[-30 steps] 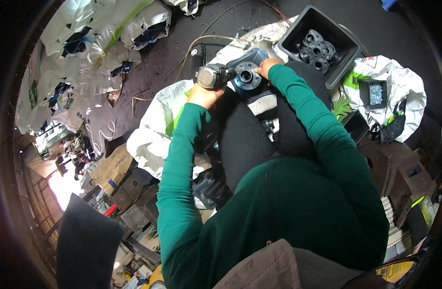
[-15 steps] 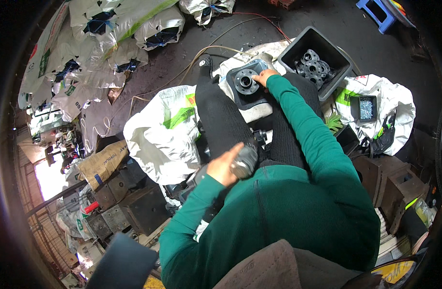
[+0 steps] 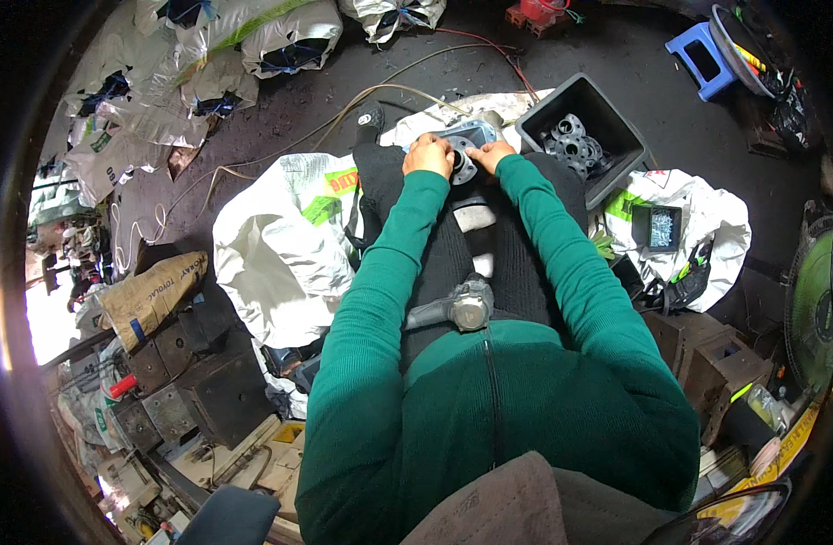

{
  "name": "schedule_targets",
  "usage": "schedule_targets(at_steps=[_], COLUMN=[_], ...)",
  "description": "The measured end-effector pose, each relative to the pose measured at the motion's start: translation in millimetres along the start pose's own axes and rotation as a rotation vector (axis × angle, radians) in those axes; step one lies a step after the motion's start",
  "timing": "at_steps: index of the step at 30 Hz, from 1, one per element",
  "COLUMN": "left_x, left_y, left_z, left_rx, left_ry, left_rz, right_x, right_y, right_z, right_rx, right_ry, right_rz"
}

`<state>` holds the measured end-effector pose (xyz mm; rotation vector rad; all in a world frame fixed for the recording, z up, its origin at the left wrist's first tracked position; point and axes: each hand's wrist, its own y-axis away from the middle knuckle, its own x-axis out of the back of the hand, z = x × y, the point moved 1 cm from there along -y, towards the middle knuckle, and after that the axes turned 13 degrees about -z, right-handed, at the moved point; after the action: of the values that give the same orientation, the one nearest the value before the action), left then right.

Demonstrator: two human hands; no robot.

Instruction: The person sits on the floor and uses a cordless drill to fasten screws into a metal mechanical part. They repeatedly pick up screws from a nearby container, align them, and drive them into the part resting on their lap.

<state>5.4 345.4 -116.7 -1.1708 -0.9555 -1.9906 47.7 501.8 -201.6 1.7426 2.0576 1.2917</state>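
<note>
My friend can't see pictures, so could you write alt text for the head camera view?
A seated person's left hand and right hand are at a round grey flanged part in front of them. A power tool lies in the lap; to the right, a dark grey bin holds similar parts, near a white sack.
</note>
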Motion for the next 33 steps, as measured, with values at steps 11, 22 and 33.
schedule_targets(at_steps=[11,22,33], left_x=[-12,-10,-6], left_y=[-6,-8,-34], left_z=[6,-27,-36], left_rx=[0.039,0.007,-0.014], left_ry=[-0.336,0.293,0.207], left_rz=[-0.042,0.124,-0.243], right_x=[1,1,-3], right_y=[9,13,7], right_z=[-13,-21,-18], right_rx=[0.143,0.131,0.022], right_ry=[-0.037,-0.424,-0.397], right_rz=[0.063,-0.072,-0.015])
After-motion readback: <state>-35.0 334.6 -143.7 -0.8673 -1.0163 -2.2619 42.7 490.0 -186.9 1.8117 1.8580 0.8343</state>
